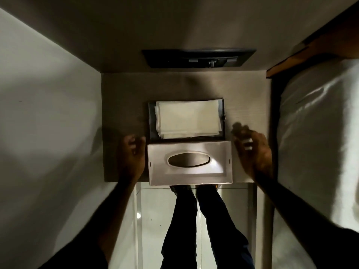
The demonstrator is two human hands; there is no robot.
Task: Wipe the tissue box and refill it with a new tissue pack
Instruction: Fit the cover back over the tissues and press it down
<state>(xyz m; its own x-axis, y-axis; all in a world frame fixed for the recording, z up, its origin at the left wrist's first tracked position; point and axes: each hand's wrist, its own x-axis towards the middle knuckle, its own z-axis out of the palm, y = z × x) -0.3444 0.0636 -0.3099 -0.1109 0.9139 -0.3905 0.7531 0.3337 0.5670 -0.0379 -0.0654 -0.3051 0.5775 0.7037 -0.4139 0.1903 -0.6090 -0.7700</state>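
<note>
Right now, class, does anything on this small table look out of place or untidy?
Yes. The tissue stack lies skewed in the base tray, edges fanning out at its lower left, and the cover juts over the table front edge.

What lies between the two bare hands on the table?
In the head view, the silver tissue box cover with oval slot lies between the left hand and right hand.

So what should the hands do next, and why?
Probably close both hands on the ends of the cover and lift it over the tissues. The left hand and right hand sit open beside it, touching nothing, and the tissues already lie stacked in the tray just behind it.
</note>
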